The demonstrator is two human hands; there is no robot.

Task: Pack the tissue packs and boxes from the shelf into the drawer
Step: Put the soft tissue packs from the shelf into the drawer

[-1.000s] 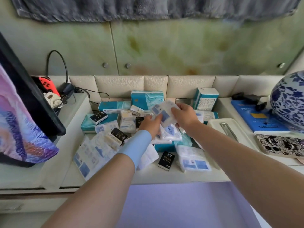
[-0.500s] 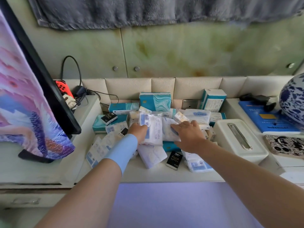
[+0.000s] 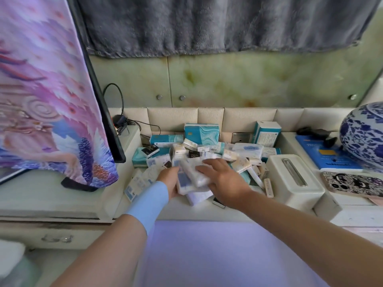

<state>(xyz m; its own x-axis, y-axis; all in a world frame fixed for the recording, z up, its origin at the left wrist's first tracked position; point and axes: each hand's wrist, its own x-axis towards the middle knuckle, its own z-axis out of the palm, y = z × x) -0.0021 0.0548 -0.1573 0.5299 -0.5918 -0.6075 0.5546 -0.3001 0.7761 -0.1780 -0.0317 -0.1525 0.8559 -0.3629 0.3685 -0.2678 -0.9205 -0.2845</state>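
Fingers of the right hand [image 3: 223,181] lie spread and nearly straight, pressing down on top of a stack of white tissue packs [image 3: 187,180]. Its fingertips [image 3: 200,168] reach the stack's far end. The left hand [image 3: 168,181], with a pale blue sleeve [image 3: 149,201] at the wrist, grips the stack from the left and below; the fingers under the packs are hidden.

The stack sits between both hands over the front part of the shelf [image 3: 186,213]. It is nearer than the loose pile of packs and the teal boxes [image 3: 202,132], and short of the lilac-lined drawer [image 3: 207,255] open below. Its long axis runs away from the person, the far end leaning slightly left, with blue-printed faces up.

Half a second ago the left hand held one pack further back at the pile and the right hand lay flat beside it. Now both are nearer the shelf's front edge, with several packs gathered between them. A small black pack [image 3: 218,203] peeks out beneath the right wrist.
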